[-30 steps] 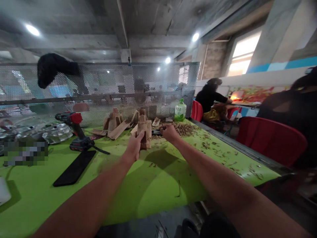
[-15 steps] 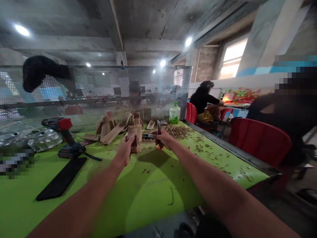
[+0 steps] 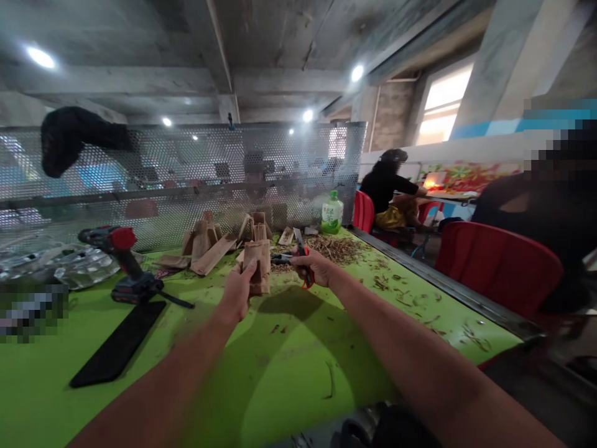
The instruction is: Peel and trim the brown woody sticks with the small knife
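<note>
My left hand (image 3: pixel 237 291) is closed around a brown paper-wrapped bundle (image 3: pixel 259 266), held upright above the green table (image 3: pixel 289 348). My right hand (image 3: pixel 316 266) grips red-handled scissors (image 3: pixel 301 256) just right of the bundle, blades pointing up and left. Behind them lies a heap of similar brown wrapped pieces (image 3: pixel 212 242) and a pile of brown trimmings (image 3: pixel 338 247).
A red and black cordless drill (image 3: pixel 124 264) and a flat black strip (image 3: pixel 119 342) lie at left. A green bottle (image 3: pixel 331 213) stands by the mesh screen (image 3: pixel 186 174). Red chairs (image 3: pixel 497 264) and seated people (image 3: pixel 389 190) are at right. Scraps litter the table's right side.
My right hand picked the scissors up off the table and brought them beside the bundle. My left hand kept the bundle and drew it slightly nearer.
</note>
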Motion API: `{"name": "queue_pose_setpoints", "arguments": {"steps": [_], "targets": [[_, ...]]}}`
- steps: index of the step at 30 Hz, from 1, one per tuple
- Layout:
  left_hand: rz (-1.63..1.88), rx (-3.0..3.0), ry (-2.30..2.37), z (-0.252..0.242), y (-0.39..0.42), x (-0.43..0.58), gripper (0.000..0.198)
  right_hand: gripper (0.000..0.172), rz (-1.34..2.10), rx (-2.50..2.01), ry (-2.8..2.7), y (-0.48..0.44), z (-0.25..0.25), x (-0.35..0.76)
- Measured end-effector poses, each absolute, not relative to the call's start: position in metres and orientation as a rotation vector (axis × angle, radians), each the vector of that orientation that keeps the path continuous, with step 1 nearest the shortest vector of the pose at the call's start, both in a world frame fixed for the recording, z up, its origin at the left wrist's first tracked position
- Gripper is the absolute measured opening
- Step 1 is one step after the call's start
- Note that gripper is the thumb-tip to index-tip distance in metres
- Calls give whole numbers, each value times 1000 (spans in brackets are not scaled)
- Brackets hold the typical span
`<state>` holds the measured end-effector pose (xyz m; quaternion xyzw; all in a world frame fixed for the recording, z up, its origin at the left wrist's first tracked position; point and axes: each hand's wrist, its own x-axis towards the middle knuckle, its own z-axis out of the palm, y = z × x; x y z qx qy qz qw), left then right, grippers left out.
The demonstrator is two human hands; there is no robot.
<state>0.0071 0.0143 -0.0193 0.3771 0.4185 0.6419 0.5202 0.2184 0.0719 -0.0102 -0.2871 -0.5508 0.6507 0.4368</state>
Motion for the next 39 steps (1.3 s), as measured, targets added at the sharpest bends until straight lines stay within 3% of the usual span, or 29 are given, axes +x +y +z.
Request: {"name": "queue_pose_setpoints", "arguments": {"steps": [4,9,13,22,32,35,39], "targets": [[1534,895,1078,-17,10,8,36,37,1672,-693,-1224,69,6,214],[1511,835,1073,-16,6,7,40,26,1492,-960,-1137,78,31,210],[1497,833,1073,-16,5,7,42,26,1478,-929,-1290,75,28,212],[1555,807,1079,-15,5,7,41,41,1880,-567,-1401,55,5,215],[1491,885,1009,-11,-8,16,33,41,1915,-256,-1472,26,12,216],[1447,772,1015,-10,-10,18,28,39,1724,-444,-1573,31,10,219],[1409,623,957,-9,-11,18,23,25,985,-1000,-1890,45,3,216]]}}
